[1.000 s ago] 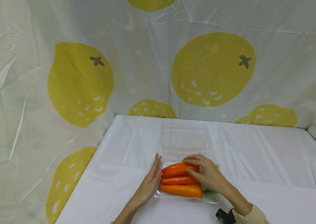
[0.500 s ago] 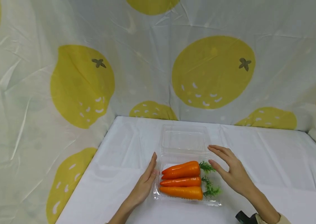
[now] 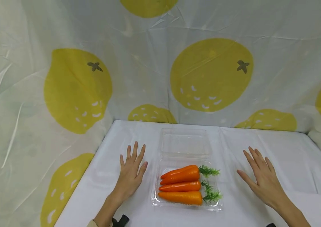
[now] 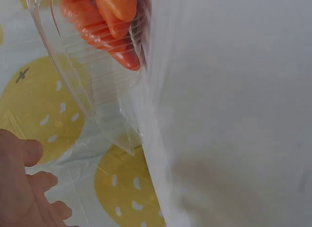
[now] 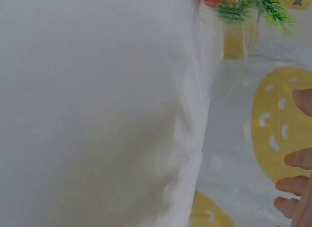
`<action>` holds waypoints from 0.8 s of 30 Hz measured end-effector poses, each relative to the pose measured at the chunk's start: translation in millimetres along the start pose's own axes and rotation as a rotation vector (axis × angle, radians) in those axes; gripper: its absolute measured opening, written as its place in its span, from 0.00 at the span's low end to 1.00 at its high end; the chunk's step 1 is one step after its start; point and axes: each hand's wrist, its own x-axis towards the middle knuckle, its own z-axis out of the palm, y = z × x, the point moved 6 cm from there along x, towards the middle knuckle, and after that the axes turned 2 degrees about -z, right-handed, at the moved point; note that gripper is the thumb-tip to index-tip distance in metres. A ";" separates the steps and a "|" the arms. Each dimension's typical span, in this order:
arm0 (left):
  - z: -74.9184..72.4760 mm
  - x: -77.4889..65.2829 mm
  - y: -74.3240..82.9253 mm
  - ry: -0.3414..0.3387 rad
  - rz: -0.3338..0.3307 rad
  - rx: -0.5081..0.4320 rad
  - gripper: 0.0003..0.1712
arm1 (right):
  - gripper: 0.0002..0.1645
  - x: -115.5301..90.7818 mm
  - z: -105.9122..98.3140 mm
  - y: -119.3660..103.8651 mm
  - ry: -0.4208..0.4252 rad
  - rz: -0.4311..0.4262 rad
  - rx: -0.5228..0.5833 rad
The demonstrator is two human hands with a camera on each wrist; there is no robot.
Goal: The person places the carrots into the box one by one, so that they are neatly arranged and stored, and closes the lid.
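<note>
On the white-draped bench point(image 3: 234, 142), orange carrots point(image 3: 181, 198) lie side by side in the clear clamshell box point(image 3: 185, 162), tips all leftward, presumably to fit its length; the left hand point(image 3: 129, 178) and right hand point(image 3: 266, 181) flank it without touching, fingers point(image 3: 141, 154) spread

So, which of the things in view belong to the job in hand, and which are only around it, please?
Probably the job:
glossy orange carrots with feathery green tops
open clear plastic hinged container holding them
left hand and right hand, both empty

Probably just surroundings:
white tablecloth
pale curtain printed with yellow lemons
small black device at the left wrist
</note>
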 end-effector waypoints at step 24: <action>-0.7 0.0 -8.1 0.003 0.000 0.289 0.42 | 0.58 -23.6 10.9 18.3 -0.101 -0.031 -0.206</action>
